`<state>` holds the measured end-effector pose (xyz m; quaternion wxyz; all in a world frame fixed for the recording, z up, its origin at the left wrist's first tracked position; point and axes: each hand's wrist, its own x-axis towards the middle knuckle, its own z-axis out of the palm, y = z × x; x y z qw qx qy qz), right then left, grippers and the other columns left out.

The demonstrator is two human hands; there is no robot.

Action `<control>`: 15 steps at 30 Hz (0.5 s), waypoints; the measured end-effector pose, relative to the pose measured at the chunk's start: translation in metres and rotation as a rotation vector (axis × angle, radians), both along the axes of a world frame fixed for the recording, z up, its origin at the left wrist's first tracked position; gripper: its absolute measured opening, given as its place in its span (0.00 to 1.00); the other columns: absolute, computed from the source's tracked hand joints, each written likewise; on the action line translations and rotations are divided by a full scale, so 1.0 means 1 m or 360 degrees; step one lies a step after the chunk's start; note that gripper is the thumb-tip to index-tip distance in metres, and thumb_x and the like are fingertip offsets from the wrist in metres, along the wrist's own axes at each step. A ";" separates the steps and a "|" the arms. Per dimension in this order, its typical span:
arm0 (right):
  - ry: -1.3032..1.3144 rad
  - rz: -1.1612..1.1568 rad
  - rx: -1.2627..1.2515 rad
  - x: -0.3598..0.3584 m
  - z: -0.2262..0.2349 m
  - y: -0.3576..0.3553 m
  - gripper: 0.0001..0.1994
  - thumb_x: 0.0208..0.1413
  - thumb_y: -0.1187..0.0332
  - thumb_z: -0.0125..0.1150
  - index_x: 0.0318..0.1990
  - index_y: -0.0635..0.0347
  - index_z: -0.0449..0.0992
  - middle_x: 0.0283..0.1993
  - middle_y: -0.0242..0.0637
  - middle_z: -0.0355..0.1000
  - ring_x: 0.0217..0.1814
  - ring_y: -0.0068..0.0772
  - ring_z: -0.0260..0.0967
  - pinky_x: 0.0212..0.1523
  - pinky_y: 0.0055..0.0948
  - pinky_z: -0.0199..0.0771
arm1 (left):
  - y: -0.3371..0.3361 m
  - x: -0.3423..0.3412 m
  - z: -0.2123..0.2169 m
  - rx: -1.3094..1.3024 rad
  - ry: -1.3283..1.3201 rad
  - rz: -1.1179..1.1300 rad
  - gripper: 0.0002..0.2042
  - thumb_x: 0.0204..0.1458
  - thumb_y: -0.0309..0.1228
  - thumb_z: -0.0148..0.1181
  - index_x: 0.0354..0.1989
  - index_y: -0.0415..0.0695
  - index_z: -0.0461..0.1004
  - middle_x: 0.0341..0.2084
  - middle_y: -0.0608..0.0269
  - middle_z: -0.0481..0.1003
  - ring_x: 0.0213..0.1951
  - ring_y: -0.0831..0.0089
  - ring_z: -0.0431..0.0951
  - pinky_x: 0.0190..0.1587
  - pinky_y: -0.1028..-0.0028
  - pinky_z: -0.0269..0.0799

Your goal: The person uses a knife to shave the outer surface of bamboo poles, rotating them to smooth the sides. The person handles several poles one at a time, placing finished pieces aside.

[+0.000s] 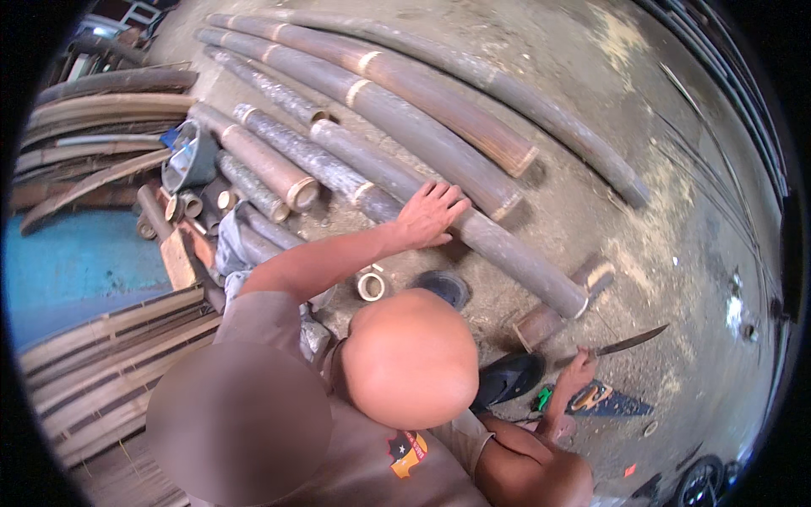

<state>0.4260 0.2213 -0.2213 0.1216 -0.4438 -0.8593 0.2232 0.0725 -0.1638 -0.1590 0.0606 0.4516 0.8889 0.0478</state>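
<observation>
A long grey bamboo pole [519,256] lies slanting across the middle of the view. Its near right end rests over a short cut bamboo piece [538,328] on the floor. My left hand [429,216] is closed over the pole's upper side around its middle, fingers curled across it. Off to the right, my right hand [579,370] grips a machete [632,340] by its handle. The curved dark blade points away to the right, apart from the pole.
Several other bamboo poles [397,114] lie farther back. A handsaw [612,404] is on the floor below the right hand. Split bamboo strips [118,359] are stacked at left, near a grey bucket [193,156]. A bamboo ring [371,286] lies near my knee.
</observation>
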 end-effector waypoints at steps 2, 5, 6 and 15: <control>0.0068 -0.0039 -0.0385 -0.012 0.028 -0.026 0.26 0.70 0.54 0.53 0.51 0.76 0.78 0.45 0.61 0.80 0.49 0.61 0.77 0.56 0.50 0.73 | -0.028 -0.010 -0.006 -0.0089 0.0043 0.0043 0.39 0.38 0.41 0.78 0.62 0.50 0.69 0.49 0.53 0.72 0.57 0.54 0.72 0.60 0.52 0.67; 0.0482 -0.0369 -0.0832 -0.013 0.016 -0.030 0.25 0.69 0.56 0.52 0.49 0.78 0.78 0.45 0.56 0.81 0.49 0.52 0.80 0.53 0.44 0.78 | -0.021 -0.022 -0.008 -0.0170 -0.0102 -0.0050 0.38 0.36 0.42 0.79 0.60 0.50 0.70 0.47 0.55 0.73 0.55 0.54 0.74 0.60 0.52 0.67; 0.0404 -0.0404 -0.0924 -0.008 0.009 -0.022 0.23 0.69 0.58 0.53 0.49 0.77 0.77 0.46 0.51 0.81 0.49 0.45 0.81 0.50 0.38 0.81 | -0.019 -0.023 -0.010 -0.0043 0.0015 -0.0093 0.36 0.35 0.43 0.78 0.57 0.50 0.71 0.44 0.57 0.74 0.53 0.55 0.75 0.57 0.54 0.69; 0.0523 -0.0448 -0.1013 0.010 0.011 -0.029 0.17 0.69 0.59 0.56 0.45 0.69 0.77 0.38 0.42 0.78 0.37 0.36 0.77 0.41 0.35 0.80 | 0.049 -0.047 0.173 0.0864 -0.0083 0.0120 0.36 0.38 0.50 0.78 0.57 0.47 0.73 0.38 0.51 0.79 0.43 0.51 0.83 0.48 0.56 0.80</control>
